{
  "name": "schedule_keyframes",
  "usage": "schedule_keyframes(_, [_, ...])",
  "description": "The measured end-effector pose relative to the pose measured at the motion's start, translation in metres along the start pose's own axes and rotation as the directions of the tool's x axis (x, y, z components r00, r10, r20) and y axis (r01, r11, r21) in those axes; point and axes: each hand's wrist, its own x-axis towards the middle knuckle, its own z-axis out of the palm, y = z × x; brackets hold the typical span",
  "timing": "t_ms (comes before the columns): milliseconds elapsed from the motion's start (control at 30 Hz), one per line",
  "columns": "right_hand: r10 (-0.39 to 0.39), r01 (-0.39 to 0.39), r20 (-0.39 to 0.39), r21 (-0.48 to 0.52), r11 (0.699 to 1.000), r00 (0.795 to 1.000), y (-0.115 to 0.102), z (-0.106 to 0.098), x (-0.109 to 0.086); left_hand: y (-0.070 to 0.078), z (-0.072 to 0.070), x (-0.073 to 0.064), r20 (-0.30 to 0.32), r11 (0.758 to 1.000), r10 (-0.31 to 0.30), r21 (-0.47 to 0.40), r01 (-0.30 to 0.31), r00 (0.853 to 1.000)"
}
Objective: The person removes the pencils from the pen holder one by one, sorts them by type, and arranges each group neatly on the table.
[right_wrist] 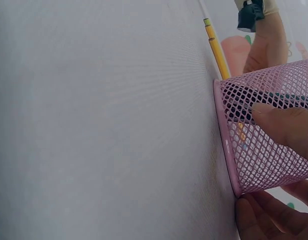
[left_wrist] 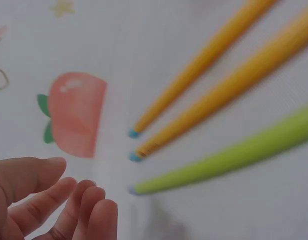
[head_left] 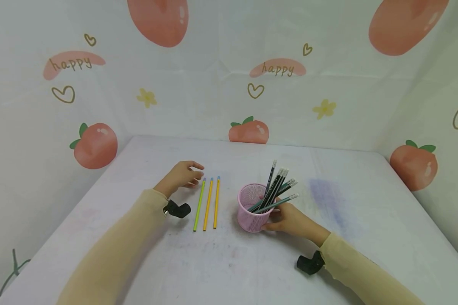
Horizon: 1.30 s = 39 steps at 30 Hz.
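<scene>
A: State of hands?

B: Left hand [head_left: 180,175] holds nothing; fingers loosely bent, just beside the far end of the lime-green pencil [head_left: 199,205], apart from it. Right hand [head_left: 291,218] is clamped low round the pink mesh pencil cup [head_left: 249,220], thumb one side, fingers the other. Cup stands upright on the white tabletop [head_left: 221,271], right of the loose pencils.

A: Failure modes?

B: Likeliest, a neighbour knocked askew: the middle orange pencil [head_left: 208,204] lies close to the lime one. A pinch at the extreme end could also let the shaft swing. If the right grip slackens, the cup might tip rightward, since the black pencils [head_left: 274,189] and dark green pencils [head_left: 278,203] all lean that way.

A: Appearance?

B: Lime pencil: bright yellow-green, straight, blue tip far, dark tip near. Middle one and the right-hand orange pencil [head_left: 216,203]: same tips, roughly parallel. Cup: round, open mesh, solid pink base rim; its pencils show white ends. Sharpened or not: cannot tell.
</scene>
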Motion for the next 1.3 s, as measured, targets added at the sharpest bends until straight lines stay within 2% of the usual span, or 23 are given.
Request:
schedule_keyframes(233, [-0.003, 0.003, 0.008, 0.0, 1.0, 1.0, 0.002, 0.0, 0.001, 0.032, -0.004, -0.023, 0.003, 0.99, 0.128, -0.063, -0.128, 0.992])
schedule_keyframes(467, [0.014, -0.014, 0.007, 0.01, 1.0, 1.0, 0.001, 0.0, 0.001, 0.06, 0.0, -0.05, 0.03, 0.958, 0.266, -0.122, -0.261, 0.963])
schedule_keyframes(633, [0.013, -0.013, 0.005, 0.006, 1.0, 1.0, 0.001, 0.0, 0.001, 0.072, 0.011, -0.063, 0.059, 0.923, 0.364, -0.152, -0.352, 0.929])
schedule_keyframes(900, [0.004, -0.005, 0.013, 0.024, 1.0, 1.0, 0.002, 0.0, 0.002, 0.083, 0.039, -0.08, 0.122, 0.856, 0.511, -0.166, -0.49, 0.851])
schedule_keyframes(1167, [-0.033, 0.033, -0.002, 0.006, 0.999, 0.999, 0.003, 0.001, 0.003, 0.084, 0.06, -0.09, 0.154, 0.819, 0.571, -0.174, -0.547, 0.806])
schedule_keyframes(1300, [-0.033, 0.033, -0.002, 0.009, 0.999, 0.999, 0.003, 0.001, 0.002, 0.082, 0.065, -0.089, 0.156, 0.813, 0.581, -0.157, -0.56, 0.799])
